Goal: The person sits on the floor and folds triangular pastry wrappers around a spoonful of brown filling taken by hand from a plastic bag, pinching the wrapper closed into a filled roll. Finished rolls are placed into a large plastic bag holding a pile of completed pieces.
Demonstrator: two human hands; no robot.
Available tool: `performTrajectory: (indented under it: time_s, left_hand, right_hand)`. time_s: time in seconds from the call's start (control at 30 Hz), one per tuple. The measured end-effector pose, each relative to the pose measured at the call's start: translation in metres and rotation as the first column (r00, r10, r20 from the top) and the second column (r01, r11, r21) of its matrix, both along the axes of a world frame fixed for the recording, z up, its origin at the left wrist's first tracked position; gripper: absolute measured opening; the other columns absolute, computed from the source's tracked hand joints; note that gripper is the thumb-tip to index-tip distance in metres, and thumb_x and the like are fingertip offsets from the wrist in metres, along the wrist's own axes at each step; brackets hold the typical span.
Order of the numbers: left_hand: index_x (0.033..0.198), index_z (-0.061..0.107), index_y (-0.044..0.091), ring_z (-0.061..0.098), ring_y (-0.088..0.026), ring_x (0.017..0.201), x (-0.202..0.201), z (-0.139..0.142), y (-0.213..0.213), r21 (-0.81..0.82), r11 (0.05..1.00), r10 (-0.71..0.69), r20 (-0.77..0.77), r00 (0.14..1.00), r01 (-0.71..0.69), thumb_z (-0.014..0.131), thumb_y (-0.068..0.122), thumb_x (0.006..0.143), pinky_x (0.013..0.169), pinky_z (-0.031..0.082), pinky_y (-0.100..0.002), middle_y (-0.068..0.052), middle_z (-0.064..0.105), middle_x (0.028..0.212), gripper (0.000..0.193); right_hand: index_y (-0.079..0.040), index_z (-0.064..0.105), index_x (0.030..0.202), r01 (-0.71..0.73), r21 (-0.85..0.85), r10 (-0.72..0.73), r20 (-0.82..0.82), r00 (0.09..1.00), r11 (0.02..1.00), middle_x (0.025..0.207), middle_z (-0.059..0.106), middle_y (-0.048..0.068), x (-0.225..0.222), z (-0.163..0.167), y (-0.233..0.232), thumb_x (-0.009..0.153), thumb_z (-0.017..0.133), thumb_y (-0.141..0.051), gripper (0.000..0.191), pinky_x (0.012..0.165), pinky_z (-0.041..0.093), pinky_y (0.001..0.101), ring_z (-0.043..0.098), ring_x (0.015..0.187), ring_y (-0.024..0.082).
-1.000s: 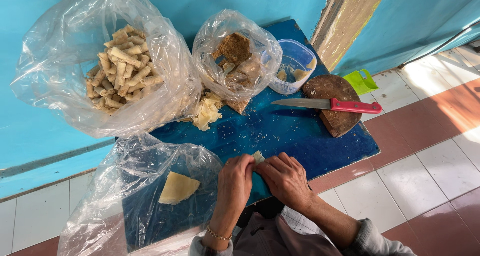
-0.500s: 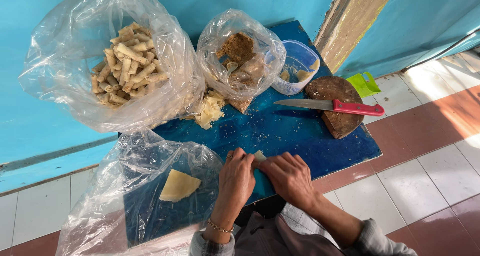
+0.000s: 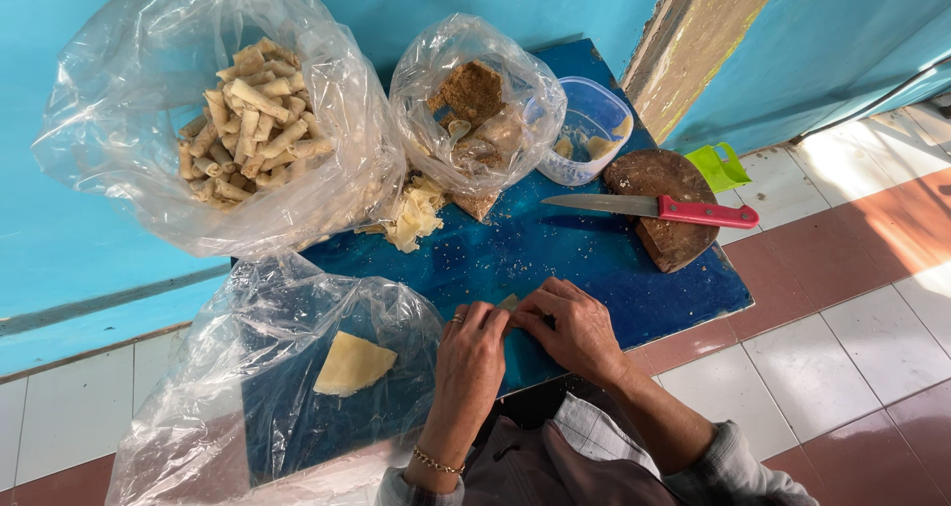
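2 hands: left hand (image 3: pixel 474 353), right hand (image 3: pixel 575 328) pinch pale wrapper (image 3: pixel 508 301) between fingertips.

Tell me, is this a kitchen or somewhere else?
Probably a home snack-making spot set low on a tiled floor, not a proper kitchen: a blue table, a bag of rolls, and a knife on a wooden board.

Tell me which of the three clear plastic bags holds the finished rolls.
The big bag of rolls at far left, packed with pale rolled sticks. The middle bag holds brown crumbly filling, and the near bag only a flat yellow wrapper.
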State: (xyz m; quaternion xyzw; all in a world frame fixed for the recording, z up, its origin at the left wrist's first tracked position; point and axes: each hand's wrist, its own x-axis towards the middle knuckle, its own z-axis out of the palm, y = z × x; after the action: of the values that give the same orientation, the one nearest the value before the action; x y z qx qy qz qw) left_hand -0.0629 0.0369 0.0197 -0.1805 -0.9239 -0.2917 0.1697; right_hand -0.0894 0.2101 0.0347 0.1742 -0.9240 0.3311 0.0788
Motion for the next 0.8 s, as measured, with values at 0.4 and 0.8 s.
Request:
performTrajectory:
  time_s: [0.4, 0.8]
  left_hand:
    - [0.109, 0.065, -0.003, 0.065, -0.035, 0.101, -0.009, 0.008, -0.002, 0.140, 0.989, 0.031, 0.087, 0.996, -0.043, 0.074, 0.003, 0.087, 0.081, 0.053, -0.045, -0.016, 0.064, 0.102, 0.025]
    - [0.106, 0.068, -0.001, 0.066, -0.031, 0.104, -0.016, 0.003, -0.004, 0.021, 0.999, 0.034, 0.143, 0.989, -0.038, 0.071, -0.002, 0.085, 0.088, 0.057, -0.039, -0.014, 0.062, 0.103, 0.022]
  right_hand:
    - [-0.017, 0.076, 0.097, -0.043, 0.190, 0.116, -0.389, 0.914, 0.981, 0.096, 0.072, -0.003, 0.007, -0.007, 0.002, 0.087, 0.077, -0.023, 0.012, 0.064, 0.043, 0.0358, 0.060, 0.082, 0.017]
    - [-0.016, 0.075, 0.108, -0.032, 0.279, 0.156, -0.435, 0.887, 0.960, 0.111, 0.073, 0.000, 0.012, -0.005, 0.002, 0.085, 0.076, -0.017, 0.024, 0.075, 0.045, 0.0360, 0.063, 0.096, 0.019]
